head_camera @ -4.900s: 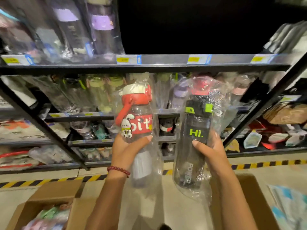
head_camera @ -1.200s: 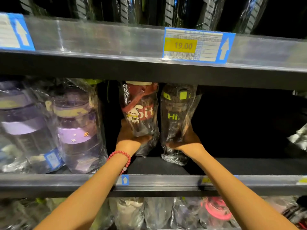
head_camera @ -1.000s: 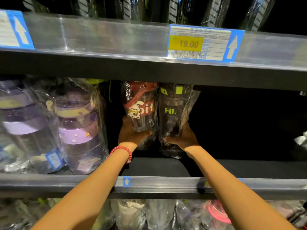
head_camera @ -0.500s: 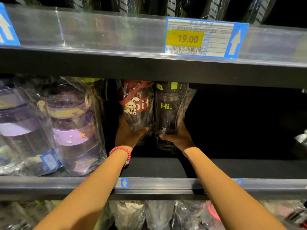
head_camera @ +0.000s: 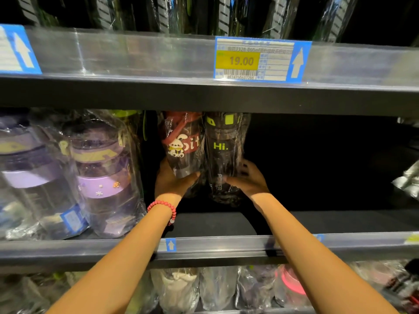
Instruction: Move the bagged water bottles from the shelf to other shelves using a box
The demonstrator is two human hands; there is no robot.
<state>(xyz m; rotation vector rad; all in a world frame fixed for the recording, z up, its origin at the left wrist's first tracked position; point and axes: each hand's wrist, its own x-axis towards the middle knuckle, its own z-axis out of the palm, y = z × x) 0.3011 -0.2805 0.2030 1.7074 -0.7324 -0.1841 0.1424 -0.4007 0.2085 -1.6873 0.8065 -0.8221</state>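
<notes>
Both my arms reach deep into the middle shelf (head_camera: pixel 215 223). My left hand (head_camera: pixel 170 180) grips a bagged clear bottle with a red lid and a rabbit picture (head_camera: pixel 181 146). My right hand (head_camera: pixel 247 177) holds a bagged dark bottle with green "Hi." lettering (head_camera: pixel 223 152). The two bottles stand upright side by side, touching, near the back of the shelf. Their tops are hidden behind the upper shelf's front edge. I cannot tell whether their bases rest on the shelf board. The box is out of view.
Bagged purple bottles (head_camera: pixel 102 173) crowd the shelf to the left of my left hand. The shelf right of the dark bottle is dark and bare. A price tag reading 19.00 (head_camera: pixel 260 60) sits on the shelf rail above. More bagged bottles (head_camera: pixel 215 288) fill the shelf below.
Both hands have pushed the two bottles further back into the shelf. The bottles now stand closer together and look smaller and darker.
</notes>
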